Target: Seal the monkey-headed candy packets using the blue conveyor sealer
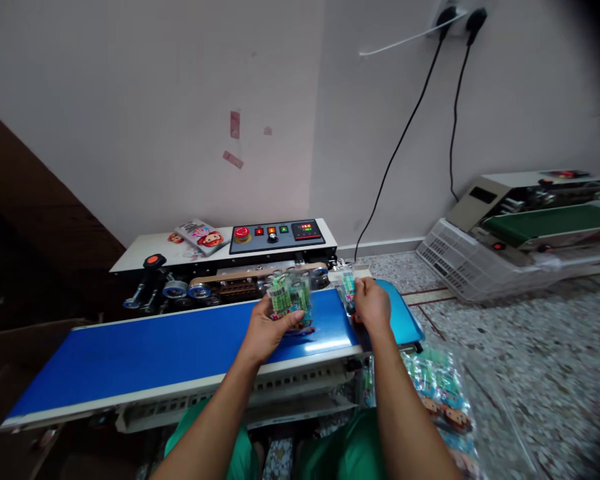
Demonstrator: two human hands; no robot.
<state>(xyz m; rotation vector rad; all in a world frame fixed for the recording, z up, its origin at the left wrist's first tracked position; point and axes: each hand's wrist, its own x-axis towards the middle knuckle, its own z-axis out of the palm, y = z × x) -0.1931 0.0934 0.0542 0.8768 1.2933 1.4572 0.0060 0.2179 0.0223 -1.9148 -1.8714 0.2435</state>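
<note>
While pinching several clear packets (283,297) in an uneven stack with the half-closed left hand (267,327), above the right half of the blue belt (155,353), could easily let one slip, owing to slick plastic. Closed around a single packet (349,287) with the right hand (374,303), where belt meets blue plate (397,310) at the right; if creased or held crooked there, could jam in the machine (140,251) along the far side. Also possible: nipped skin, if brought too near the wheels (175,289).

Lit at the controls (280,235), with a red button (241,233) at left and glowing digits (306,227) at right. Glossy along the belt, with a bright streak near the right hand. Heaped on the speckled floor (555,353), near right: loose packets (437,387). Farther right: a pale basket (445,260) beside a second machine (513,183) with a green belt (555,223). Backed by a pale wall (155,133), marked with pink tape (235,125) and crossed by black cords (416,110).
</note>
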